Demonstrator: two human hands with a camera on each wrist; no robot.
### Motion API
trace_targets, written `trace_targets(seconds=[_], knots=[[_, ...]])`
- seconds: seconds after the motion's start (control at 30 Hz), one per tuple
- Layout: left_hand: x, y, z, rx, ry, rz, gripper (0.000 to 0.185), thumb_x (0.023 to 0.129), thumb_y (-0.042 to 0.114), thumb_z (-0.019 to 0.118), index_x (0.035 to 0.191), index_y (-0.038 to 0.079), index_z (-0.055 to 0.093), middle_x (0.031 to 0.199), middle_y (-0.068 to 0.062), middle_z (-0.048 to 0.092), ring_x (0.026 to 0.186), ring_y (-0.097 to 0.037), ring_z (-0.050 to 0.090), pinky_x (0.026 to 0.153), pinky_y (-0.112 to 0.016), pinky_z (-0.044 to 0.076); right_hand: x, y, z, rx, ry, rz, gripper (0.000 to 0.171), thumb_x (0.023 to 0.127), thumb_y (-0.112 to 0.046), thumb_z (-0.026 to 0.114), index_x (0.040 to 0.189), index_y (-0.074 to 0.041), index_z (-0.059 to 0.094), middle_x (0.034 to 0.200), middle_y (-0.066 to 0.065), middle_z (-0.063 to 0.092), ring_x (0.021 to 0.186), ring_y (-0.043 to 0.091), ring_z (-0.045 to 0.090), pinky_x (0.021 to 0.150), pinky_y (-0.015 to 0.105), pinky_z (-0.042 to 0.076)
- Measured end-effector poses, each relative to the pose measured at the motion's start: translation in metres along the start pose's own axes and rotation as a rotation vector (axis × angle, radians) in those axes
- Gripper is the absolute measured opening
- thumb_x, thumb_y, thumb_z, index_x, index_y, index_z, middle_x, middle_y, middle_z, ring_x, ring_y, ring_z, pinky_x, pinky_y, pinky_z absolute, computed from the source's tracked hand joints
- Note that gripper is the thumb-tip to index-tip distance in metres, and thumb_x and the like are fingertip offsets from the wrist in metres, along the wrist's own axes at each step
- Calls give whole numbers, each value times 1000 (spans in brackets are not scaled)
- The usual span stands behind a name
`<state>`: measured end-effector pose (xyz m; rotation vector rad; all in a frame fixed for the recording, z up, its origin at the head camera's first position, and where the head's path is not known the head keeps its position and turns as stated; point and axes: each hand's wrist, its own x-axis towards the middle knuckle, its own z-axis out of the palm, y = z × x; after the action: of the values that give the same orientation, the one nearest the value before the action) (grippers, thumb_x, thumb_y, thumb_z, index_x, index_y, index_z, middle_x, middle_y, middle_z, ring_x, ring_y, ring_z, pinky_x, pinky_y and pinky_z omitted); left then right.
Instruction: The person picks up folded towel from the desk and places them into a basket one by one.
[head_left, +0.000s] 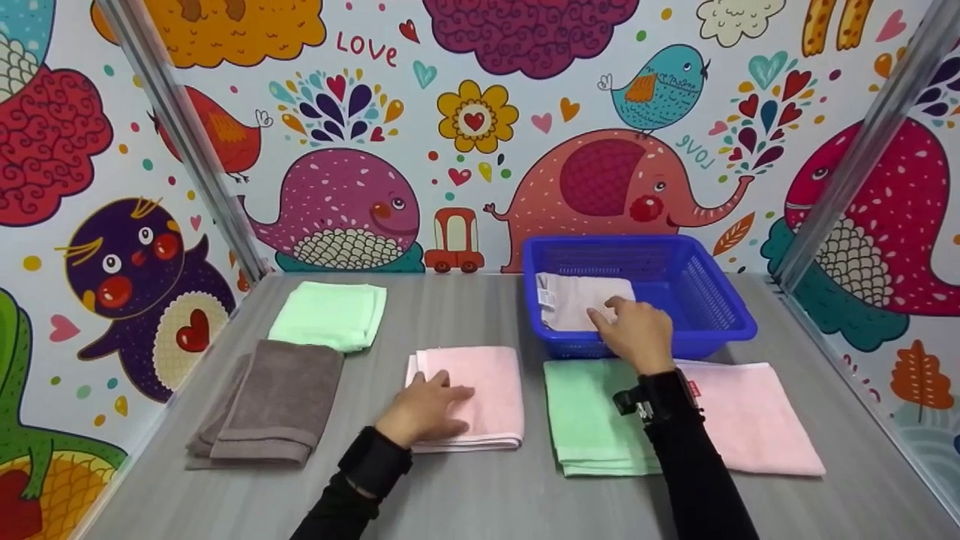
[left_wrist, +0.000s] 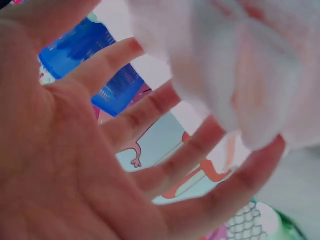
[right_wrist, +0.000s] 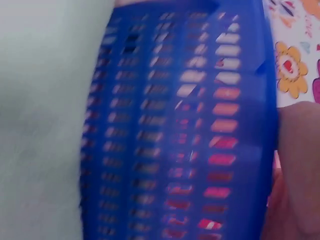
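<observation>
Lying folded under left hand (head_left: 424, 409): pale pink towel (head_left: 480, 390).

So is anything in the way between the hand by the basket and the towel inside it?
Nothing visible. The right hand reaches over the front rim of the blue basket, and its fingers already lie on the pale towel inside.

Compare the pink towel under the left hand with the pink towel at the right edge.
The pink towel under the left hand is folded small and thick; the pink towel at the right edge lies wider and flatter. The left hand rests on the first; nothing touches the second. Both lie on the table.
</observation>
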<state>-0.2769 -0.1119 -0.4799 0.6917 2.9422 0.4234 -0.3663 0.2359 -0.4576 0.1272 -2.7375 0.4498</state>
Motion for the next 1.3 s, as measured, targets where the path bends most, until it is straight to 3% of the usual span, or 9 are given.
trace_targets(seconds=[0.1, 0.23, 0.33, 0.53, 0.67, 0.77, 0.93, 1.13, 1.3], knots=[[1, -13, -4, -74, 51, -10, 50, 86, 21, 82, 133, 9, 69, 116, -18, 58, 102, -43, 59, 89, -57, 54, -1, -14, -2, 47, 81, -42, 48, 95, -44, 69, 124, -6, 74, 109, 19, 78, 93, 44, 72, 77, 58, 54], [-1, -29, -9, -134, 69, -154, 74, 75, 25, 92, 141, 8, 63, 137, -28, 53, 114, -53, 57, 94, -61, 52, -6, -43, -3, 147, 220, -168, 45, 90, -31, 76, 128, -7, 72, 112, 17, 76, 100, 42, 70, 84, 57, 55], [-1, -34, -11, -151, 27, -230, 90, 71, 32, 94, 149, 11, 55, 150, -39, 41, 121, -63, 53, 97, -65, 51, -14, -69, -1, 229, 236, -298, 45, 88, -24, 78, 130, -8, 71, 114, 17, 73, 102, 39, 68, 87, 54, 56], [2, -33, -6, -163, 11, -204, 94, 70, 32, 95, 149, 13, 50, 137, -38, 47, 108, -57, 60, 91, -63, 53, -37, -109, 11, 327, -40, -432, 51, 88, -23, 80, 135, -8, 67, 119, 15, 68, 99, 34, 69, 87, 51, 58], [5, -29, -1, -168, 9, -196, 88, 70, 33, 95, 145, 13, 53, 131, -32, 49, 105, -52, 61, 90, -61, 54, -49, -119, 23, 283, -326, -426, 68, 87, -34, 82, 146, -10, 59, 134, 21, 62, 108, 41, 68, 94, 58, 55], [9, -23, 4, -182, -12, -189, 86, 72, 37, 93, 145, 12, 55, 141, -35, 45, 114, -55, 59, 94, -63, 52, -54, -116, 31, 218, -471, -392, 79, 83, -44, 84, 151, -13, 55, 144, 24, 56, 119, 47, 63, 101, 62, 51], [14, -11, 11, -217, -18, -154, 84, 73, 37, 92, 144, 10, 55, 153, -37, 38, 121, -59, 55, 98, -63, 51, -53, -104, 40, 161, -508, -332, 88, 74, -46, 91, 147, -10, 58, 138, 28, 57, 118, 48, 62, 101, 59, 51], [14, -11, 12, -214, -10, -60, 77, 73, 30, 89, 138, 5, 57, 128, -20, 53, 103, -42, 63, 93, -55, 54, -55, -102, 43, 98, -490, -290, 93, 67, -37, 97, 146, -8, 58, 138, 32, 56, 117, 49, 62, 100, 58, 52], [18, -9, 14, -247, 4, -19, 71, 69, 18, 88, 132, 3, 57, 119, -13, 52, 91, -31, 60, 85, -47, 55, -56, -105, 49, 193, -473, -314, 99, 62, -21, 99, 150, -9, 54, 125, 27, 55, 100, 41, 63, 89, 54, 57]])
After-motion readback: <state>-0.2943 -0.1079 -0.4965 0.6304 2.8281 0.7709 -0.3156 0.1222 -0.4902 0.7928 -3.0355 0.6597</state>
